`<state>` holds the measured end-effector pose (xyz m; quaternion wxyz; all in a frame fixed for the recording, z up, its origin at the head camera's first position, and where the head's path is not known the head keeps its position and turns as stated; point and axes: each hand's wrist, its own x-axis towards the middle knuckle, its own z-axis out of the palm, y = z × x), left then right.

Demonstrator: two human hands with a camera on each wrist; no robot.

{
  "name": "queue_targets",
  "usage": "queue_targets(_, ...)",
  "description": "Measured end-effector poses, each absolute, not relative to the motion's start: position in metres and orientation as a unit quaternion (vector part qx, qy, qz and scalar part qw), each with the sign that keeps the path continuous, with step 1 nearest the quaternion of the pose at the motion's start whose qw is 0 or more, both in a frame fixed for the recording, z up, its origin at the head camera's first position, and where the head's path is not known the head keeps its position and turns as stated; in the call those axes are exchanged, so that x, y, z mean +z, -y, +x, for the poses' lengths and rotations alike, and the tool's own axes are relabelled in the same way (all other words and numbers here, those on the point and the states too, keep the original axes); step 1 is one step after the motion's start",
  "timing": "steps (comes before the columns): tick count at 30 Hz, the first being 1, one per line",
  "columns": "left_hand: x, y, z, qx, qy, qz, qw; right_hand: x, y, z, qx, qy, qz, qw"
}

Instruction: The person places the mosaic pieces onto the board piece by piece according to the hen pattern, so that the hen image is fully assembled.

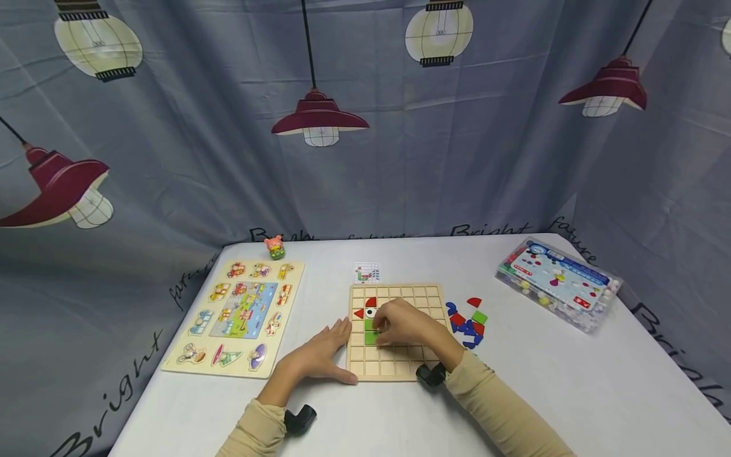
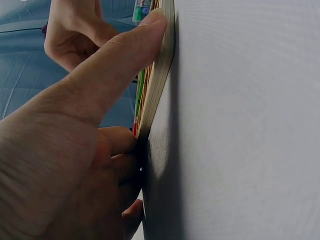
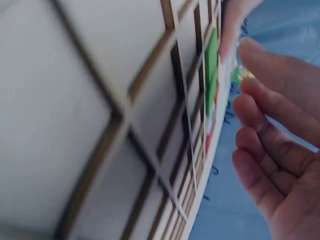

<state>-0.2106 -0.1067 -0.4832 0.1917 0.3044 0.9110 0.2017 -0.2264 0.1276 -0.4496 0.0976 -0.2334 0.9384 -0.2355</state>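
While the wooden grid board [image 1: 396, 333] lies flat near the middle of the white table [image 1: 542, 393], its edges run square with the table's near edge and its outline is close to square, so no long axis stands out. It is pale wood, divided by thin ribs into rows of small square cells. In its left part sit a red half-round piece [image 1: 371, 302], a red triangle [image 1: 358, 313], a white eye tile and green squares [image 1: 371, 332] stacked in a column.

The left hand [image 1: 322, 355] rests open on the table with straight fingers, the thumb pressed along the board's left edge. The right hand [image 1: 408, 325] lies over the board's centre, fingertips at the green squares; from the head view I cannot tell whether it pinches a piece.

The left wrist view alone shows the board's thickness [image 2: 159, 80] and the thumb [image 2: 125, 55] flat against its rim. The right wrist view alone shows the cell ribs [image 3: 150, 125] close up, and the right hand's fingers [image 3: 270, 135] loosely extended and apart just above the board, holding nothing visible.

Loose blue, red and green pieces [image 1: 468, 320] lie just right of the board, a pattern card [image 1: 366, 273] just behind it, a peg puzzle [image 1: 240, 314] to the left, and a clear plastic box [image 1: 556, 282] at far right.
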Motion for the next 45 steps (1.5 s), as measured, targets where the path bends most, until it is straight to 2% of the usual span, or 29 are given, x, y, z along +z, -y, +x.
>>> queue_targets(6,-0.481,0.108,-0.212,0.206,-0.911,0.305,0.186,-0.439,-0.155,-0.221,-0.268,-0.934,-0.218,0.091)
queue_targets(15,-0.48,0.107,-0.212,0.212,-0.91,0.303,0.186,-0.429,-0.215,-0.209,-0.28,-0.93,-0.235,0.039)
queue_targets(23,-0.48,0.107,-0.211,0.213,-0.913,0.295,0.187,-0.43,-0.25,-0.19,-0.279,-0.937,-0.205,0.039)
queue_targets(28,-0.482,0.108,-0.211,0.213,-0.912,0.294,0.189,-0.438,-0.265,-0.173,-0.288,-0.937,-0.187,0.061)
queue_targets(37,-0.483,0.107,-0.21,0.21,-0.911,0.297,0.194,-0.446,-0.282,-0.139,-0.309,-0.923,-0.183,0.135)
queue_targets(45,-0.482,0.106,-0.211,0.213,-0.911,0.296,0.195,-0.456,-0.288,-0.124,-0.313,-0.914,-0.204,0.16)
